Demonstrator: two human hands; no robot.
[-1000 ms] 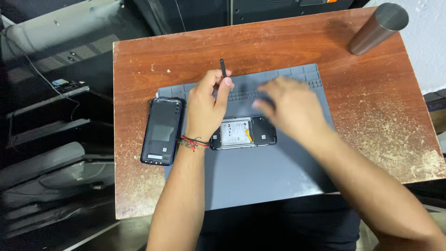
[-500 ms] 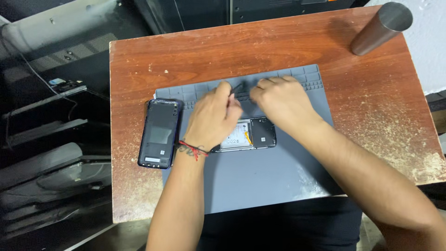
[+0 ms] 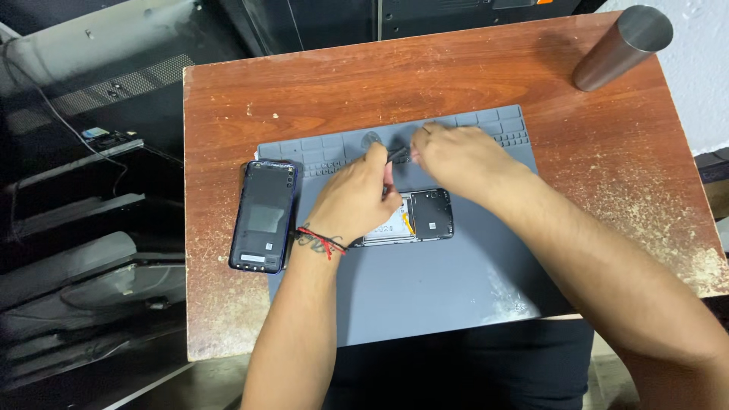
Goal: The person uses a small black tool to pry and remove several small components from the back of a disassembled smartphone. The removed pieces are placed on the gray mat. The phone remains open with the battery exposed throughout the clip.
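Phone (image 3: 425, 216), back removed, lies flat on the grey mat (image 3: 425, 288) just under my left hand (image 3: 357, 199), where its insides face up for access. My left fingers are pinched together on a thin dark tool (image 3: 396, 154). My right hand (image 3: 456, 156) meets its tip; whether those fingers pinch anything I cannot tell. Left of my grip lies the back cover (image 3: 264, 216); far right, a metal cylinder (image 3: 623, 47).

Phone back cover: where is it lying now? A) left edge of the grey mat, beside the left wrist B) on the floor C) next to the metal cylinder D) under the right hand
A: the dark back cover lies flat straddling the grey mat's left edge, just left of the left hand.
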